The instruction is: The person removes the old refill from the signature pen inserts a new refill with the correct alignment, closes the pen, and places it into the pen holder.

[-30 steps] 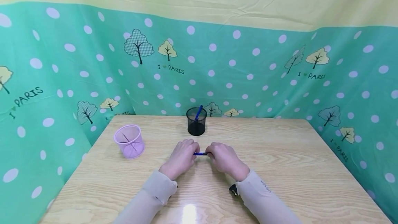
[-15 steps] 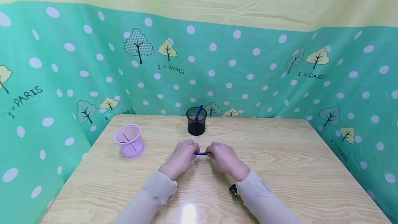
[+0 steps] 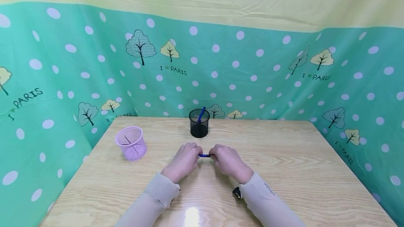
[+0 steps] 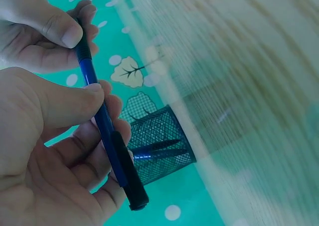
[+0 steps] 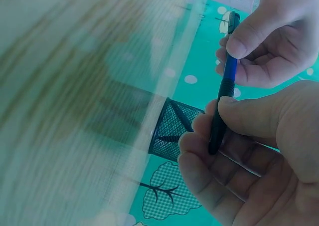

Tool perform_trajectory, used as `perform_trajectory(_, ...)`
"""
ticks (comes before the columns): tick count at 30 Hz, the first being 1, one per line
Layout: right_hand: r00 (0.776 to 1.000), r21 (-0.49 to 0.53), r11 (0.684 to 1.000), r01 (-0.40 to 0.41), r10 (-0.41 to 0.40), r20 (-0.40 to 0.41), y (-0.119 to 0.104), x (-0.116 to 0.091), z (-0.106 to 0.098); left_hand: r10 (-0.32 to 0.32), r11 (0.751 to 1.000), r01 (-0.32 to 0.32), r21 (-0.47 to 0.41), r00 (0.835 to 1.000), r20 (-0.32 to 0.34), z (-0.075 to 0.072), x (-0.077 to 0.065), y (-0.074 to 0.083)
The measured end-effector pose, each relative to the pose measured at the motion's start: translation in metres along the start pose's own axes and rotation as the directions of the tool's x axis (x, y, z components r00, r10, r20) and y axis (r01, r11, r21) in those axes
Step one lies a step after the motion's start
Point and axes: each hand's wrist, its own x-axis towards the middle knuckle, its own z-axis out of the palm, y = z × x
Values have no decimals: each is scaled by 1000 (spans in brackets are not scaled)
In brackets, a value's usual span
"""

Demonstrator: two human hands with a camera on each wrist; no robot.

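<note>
A pen (image 3: 205,156) with a blue barrel, a black grip section and a black clip spans the gap between both hands over the middle of the table. My left hand (image 3: 184,162) pinches the blue barrel between thumb and fingers, and the black clip (image 4: 128,173) end sticks out past them in the left wrist view. On the other side, my right hand (image 3: 228,162) pinches the ribbed black grip (image 5: 227,88). The pen's black tip (image 5: 215,141) lies over the right fingers in the right wrist view.
Behind the hands stands a black mesh pen cup (image 3: 199,129) holding a blue pen (image 3: 202,113). At the left is a lilac cup (image 3: 135,151) with thin dark sticks inside. A patterned green cloth (image 3: 240,80) hangs beyond the wooden table's (image 3: 284,157) back edge.
</note>
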Motion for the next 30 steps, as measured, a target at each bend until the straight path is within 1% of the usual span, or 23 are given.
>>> perform_trajectory(7, 1000, -8, 1000, -11, 11, 0, 0, 0, 1, -9, 1000, 9, 17, 1000, 10, 0, -1, 1)
perform_trajectory(14, 1000, -4, 1000, -2, 2, -6, 0, 0, 1, -1, 1000, 1, 13, 1000, -24, 1, -2, 1)
perform_trajectory(21, 1000, -1, 1000, 13, -13, -16, -1, -1, 1, -15, 1000, 14, -17, 999, -46, 0, -2, 1)
perform_trajectory(30, 1000, 4, 1000, 8, -7, -19, -1, -1, 1, -3, 1000, 3, -5, 998, -66, 0, -1, 0)
